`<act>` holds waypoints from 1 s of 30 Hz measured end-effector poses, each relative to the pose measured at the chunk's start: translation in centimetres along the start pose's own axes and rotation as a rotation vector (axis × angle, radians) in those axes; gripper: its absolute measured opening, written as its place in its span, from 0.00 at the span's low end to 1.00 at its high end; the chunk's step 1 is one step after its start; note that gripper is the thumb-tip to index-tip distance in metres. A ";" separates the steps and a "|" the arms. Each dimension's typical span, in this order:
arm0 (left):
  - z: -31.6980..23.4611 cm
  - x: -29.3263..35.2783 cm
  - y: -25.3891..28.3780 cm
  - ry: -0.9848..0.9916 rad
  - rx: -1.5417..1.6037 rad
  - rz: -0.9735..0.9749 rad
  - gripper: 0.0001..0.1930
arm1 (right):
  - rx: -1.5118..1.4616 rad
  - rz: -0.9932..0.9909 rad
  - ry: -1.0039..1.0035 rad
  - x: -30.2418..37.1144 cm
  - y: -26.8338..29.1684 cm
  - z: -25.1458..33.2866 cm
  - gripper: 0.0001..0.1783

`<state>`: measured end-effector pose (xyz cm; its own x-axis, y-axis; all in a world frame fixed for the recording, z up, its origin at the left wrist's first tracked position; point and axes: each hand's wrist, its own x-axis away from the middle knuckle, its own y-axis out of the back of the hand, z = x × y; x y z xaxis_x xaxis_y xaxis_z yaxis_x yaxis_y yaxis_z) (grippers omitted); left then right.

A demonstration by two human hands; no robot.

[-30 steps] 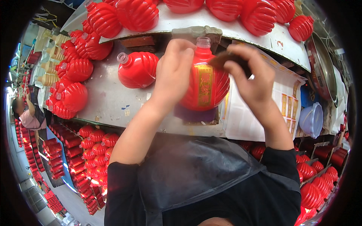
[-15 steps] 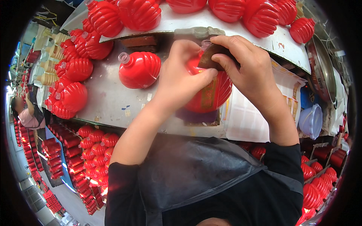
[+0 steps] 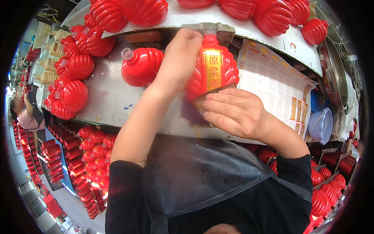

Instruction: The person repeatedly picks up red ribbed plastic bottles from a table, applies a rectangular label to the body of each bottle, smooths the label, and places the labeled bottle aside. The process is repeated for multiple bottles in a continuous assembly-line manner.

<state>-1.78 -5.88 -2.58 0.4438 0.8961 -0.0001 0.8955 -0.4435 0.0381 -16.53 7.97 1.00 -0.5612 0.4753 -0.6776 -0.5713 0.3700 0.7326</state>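
A ribbed red bottle [image 3: 230,69] with a clear neck lies on its back on the worktable, neck pointing away from me. Down its front runs a gold and red label [image 3: 213,68]. My left hand [image 3: 184,56] is closed on the bottle's left side by the neck, its fingertips partly hidden. In my right hand [image 3: 235,112] is a flat dark-brown scraper [image 3: 227,88], pressed against the bottle's lower end across the foot of the label. Left of my left wrist, another red bottle [image 3: 141,68] lies without a label in sight.
A white label sheet [image 3: 269,74] with gold labels lies to the right. More red bottles [image 3: 272,15] line the raised white shelf [image 3: 191,17] and the table's left side. A pale blue bucket [image 3: 320,125] stands at right. One person [image 3: 29,117] is far left.
My right hand has slid the scraper from the bottle's neck down to its lower end, uncovering the label. My left hand has moved up beside the neck.
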 end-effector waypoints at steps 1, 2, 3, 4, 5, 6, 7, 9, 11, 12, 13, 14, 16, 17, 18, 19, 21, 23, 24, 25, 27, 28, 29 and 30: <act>0.2 -0.2 0.1 -0.009 0.004 -0.001 0.10 | -0.020 -0.069 -0.043 -0.5 0.0 -0.1 0.11; 0.4 -0.3 0.2 -0.016 0.008 -0.004 0.10 | -0.083 -0.077 -0.153 -0.9 0.4 -0.7 0.12; 0.5 -0.4 0.4 0.001 -0.002 0.008 0.10 | 0.015 -0.121 -0.215 -1.3 0.7 -2.0 0.13; 0.6 -0.6 0.6 0.016 -0.011 0.019 0.10 | 0.102 -0.207 -0.245 -1.5 0.8 -2.9 0.13; 0.7 -0.6 0.8 0.030 -0.020 0.031 0.10 | 0.177 -0.209 -0.334 -1.7 0.7 -3.2 0.12; 0.8 -0.5 0.9 0.043 -0.017 0.047 0.11 | 0.163 -0.133 -0.232 -1.7 0.5 -3.3 0.12; 0.9 -0.4 1.0 0.057 -0.015 0.064 0.11 | 0.136 -0.084 -0.211 -1.6 0.2 -3.1 0.12; 1.1 0.1 1.2 0.046 0.021 0.087 0.13 | 0.053 -0.052 -0.140 -1.1 -0.7 -1.2 0.10; 1.6 1.3 1.0 -0.074 0.025 0.019 0.13 | -0.047 0.072 -0.117 -0.1 -0.6 1.0 0.10; 1.9 1.9 0.9 -0.141 0.032 -0.012 0.14 | -0.126 0.103 -0.102 0.3 -0.3 1.6 0.08; 2.2 2.6 0.9 -0.124 -0.002 -0.025 0.15 | -0.174 0.086 -0.236 0.7 -0.1 1.3 0.10; 2.6 3.3 0.7 -0.151 0.016 -0.062 0.16 | -0.233 -0.012 -0.309 1.1 0.3 0.8 0.12; 3.3 4.7 0.0 -0.225 0.054 -0.137 0.18 | -0.185 -0.207 -0.593 1.7 1.0 -0.8 0.13; 3.6 5.3 0.0 -0.245 0.018 -0.125 0.22 | -0.112 -0.173 -0.533 2.0 0.9 -0.7 0.13; 3.8 5.7 -0.1 -0.263 -0.040 -0.127 0.24 | -0.036 -0.139 -0.528 2.3 0.9 -1.1 0.13; 4.0 6.0 -0.2 -0.304 -0.100 -0.129 0.27 | -0.002 -0.119 -0.406 2.6 0.5 -0.6 0.12; 4.4 6.4 -0.5 -0.340 -0.136 -0.140 0.31 | 0.032 -0.069 -0.181 3.2 -0.1 0.9 0.07; 4.8 6.3 -0.5 -0.354 -0.130 -0.146 0.31 | -0.008 -0.006 -0.199 3.7 -0.5 2.3 0.08; 4.9 6.3 -0.5 -0.363 -0.122 -0.148 0.31 | -0.047 0.006 -0.215 3.8 -0.6 2.7 0.08; 5.0 6.3 -0.4 -0.355 -0.127 -0.144 0.31 | -0.076 -0.051 -0.270 3.8 -0.5 2.7 0.10; 5.1 6.3 -0.3 -0.347 -0.127 -0.139 0.30 | -0.128 -0.137 -0.404 3.4 -0.4 2.4 0.14; 5.1 6.3 -0.2 -0.337 -0.116 -0.128 0.29 | -0.079 -0.155 -0.431 3.0 -0.1 1.9 0.18; 5.0 6.2 -0.1 -0.328 -0.105 -0.119 0.29 | -0.049 -0.176 -0.417 2.5 -0.3 1.6 0.16; 4.9 6.1 -0.1 -0.315 -0.089 -0.111 0.29 | -0.016 -0.160 -0.463 1.9 -0.4 1.3 0.15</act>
<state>1.06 -0.44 -7.45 0.3450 0.8835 -0.3168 0.9386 -0.3279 0.1075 -16.66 9.76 -0.51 -0.1421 0.7196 -0.6797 -0.6398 0.4572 0.6178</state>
